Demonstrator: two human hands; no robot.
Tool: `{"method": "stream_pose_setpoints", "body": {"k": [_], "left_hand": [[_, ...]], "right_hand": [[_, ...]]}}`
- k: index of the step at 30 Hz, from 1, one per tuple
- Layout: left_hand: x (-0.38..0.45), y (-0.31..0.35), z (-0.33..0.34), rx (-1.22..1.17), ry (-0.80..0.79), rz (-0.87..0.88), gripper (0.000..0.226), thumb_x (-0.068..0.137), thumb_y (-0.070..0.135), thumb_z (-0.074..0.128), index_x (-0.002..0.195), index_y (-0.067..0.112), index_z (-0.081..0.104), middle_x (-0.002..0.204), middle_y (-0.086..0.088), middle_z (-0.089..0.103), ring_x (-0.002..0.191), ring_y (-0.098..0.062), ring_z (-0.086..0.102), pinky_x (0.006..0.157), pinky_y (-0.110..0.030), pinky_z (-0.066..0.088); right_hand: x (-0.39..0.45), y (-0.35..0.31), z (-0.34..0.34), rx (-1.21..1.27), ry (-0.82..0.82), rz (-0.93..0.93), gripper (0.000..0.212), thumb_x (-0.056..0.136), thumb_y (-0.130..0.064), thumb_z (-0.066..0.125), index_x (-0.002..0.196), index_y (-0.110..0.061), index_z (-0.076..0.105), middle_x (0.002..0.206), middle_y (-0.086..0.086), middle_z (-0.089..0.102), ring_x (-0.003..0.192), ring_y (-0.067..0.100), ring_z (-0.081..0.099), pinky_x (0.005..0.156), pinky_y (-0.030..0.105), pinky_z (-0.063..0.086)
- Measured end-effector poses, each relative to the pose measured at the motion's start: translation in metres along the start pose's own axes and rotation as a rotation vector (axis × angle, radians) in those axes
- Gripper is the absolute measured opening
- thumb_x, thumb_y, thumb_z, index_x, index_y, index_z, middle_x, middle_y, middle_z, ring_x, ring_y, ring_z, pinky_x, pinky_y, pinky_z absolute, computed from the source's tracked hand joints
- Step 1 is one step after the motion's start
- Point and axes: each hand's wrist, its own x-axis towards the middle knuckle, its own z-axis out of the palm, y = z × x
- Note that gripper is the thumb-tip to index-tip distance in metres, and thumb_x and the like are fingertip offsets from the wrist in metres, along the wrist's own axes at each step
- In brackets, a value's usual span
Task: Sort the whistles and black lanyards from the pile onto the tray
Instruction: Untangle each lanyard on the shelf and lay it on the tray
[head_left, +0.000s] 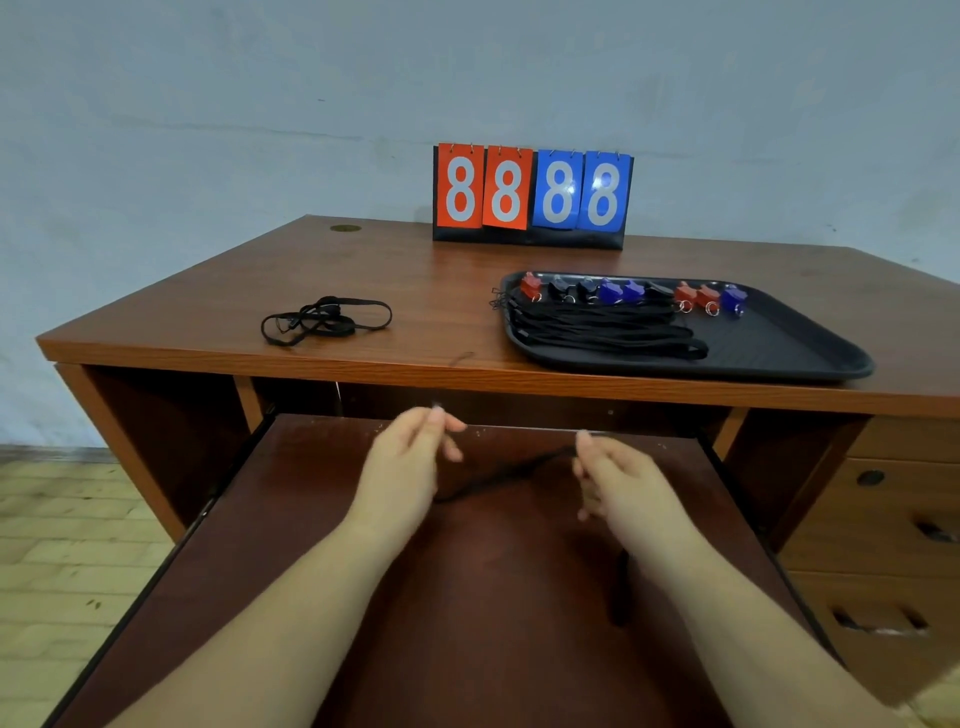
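Scoreboard (532, 195) reading 8888 at desk (415, 280) rear.

Tray (810, 358) black, far right. On it: whistles (631, 292) red, black, blue in row; bundled lanyards (602, 332) black. Loose lanyard (324, 319) black, far left. Desk (218, 291) reddish-brown woodgrain. Scoreboard (532, 195): two orange-red, two blue cards, white 8s. Wall (208, 104) pale grey-blue.

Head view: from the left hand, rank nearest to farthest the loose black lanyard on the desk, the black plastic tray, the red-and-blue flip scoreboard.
1. Loose black lanyard, desktop, left.
2. Black plastic tray, desktop, right.
3. Red-and-blue flip scoreboard, back edge by the wall.
Measured from the left hand.
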Motion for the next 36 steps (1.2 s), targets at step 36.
{"method": "stream_pose_setpoints", "body": {"k": [36], "left_hand": [[0.001, -0.007, -0.004, 0.321, 0.104, 0.067, 0.028, 0.098, 0.024, 0.039, 0.082, 0.024, 0.061, 0.079, 0.007, 0.061, 0.078, -0.005, 0.054, 0.065, -0.018, 0.039]], "right_hand": [[-0.004, -0.006, -0.003, 0.270, 0.259, -0.015, 0.030, 0.090, -0.034, 0.058, 0.066, -0.015, 0.059, 0.050, -0.006, 0.046, 0.053, 0.008, 0.046, 0.072, 0.032, 0.051]]}}
